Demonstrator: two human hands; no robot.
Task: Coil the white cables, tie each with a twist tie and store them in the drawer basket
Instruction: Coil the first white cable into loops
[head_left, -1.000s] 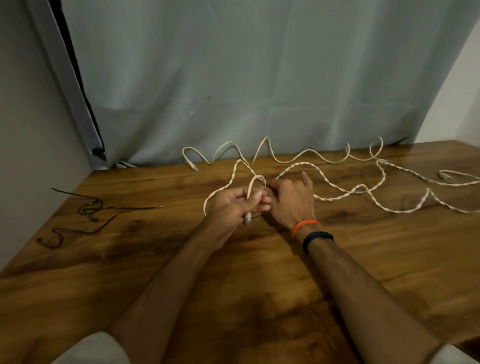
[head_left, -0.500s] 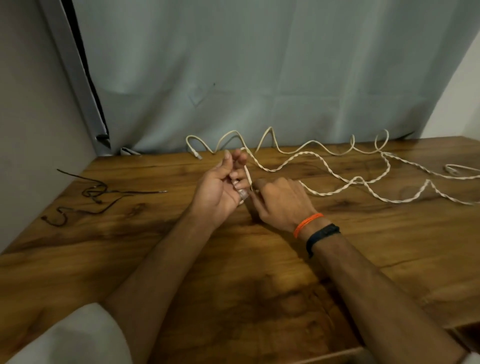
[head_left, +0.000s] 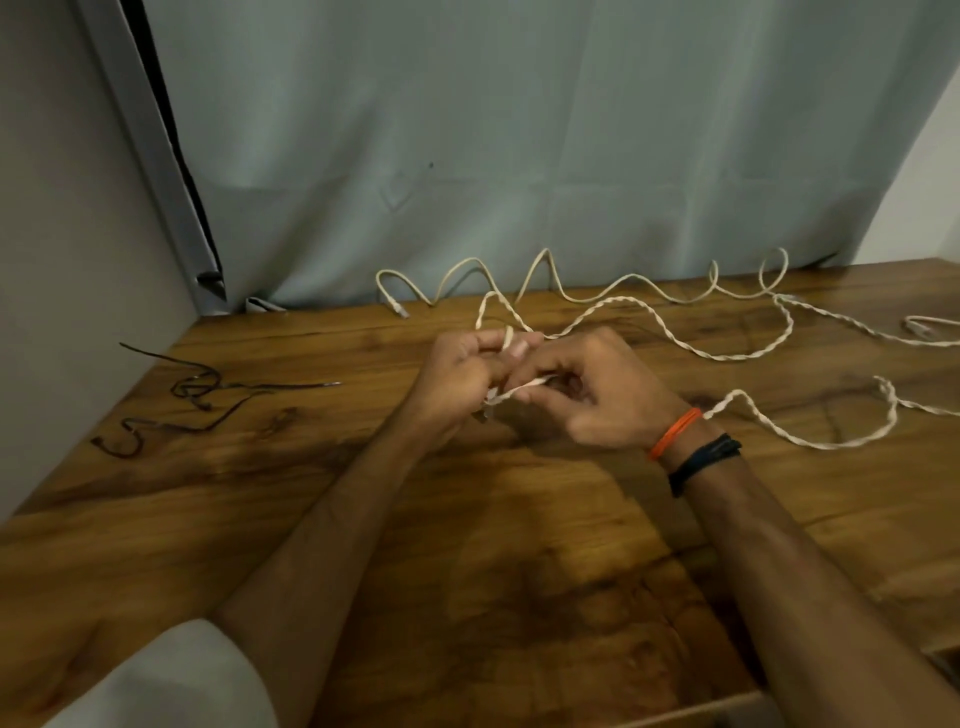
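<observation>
With left hand and right hand both pinching the braided white cable near its end, we should keep loops even, small, untwisted.

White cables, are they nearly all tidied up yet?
Not nearly. Nothing looks finished: no tied coil shows. The left hand and right hand grip one end of the braided white cable, starting its first loops; most of it trails loose on the table. A second white cable lies uncoiled by the curtain. The black twist ties lie unused. No drawer basket is visible.
</observation>
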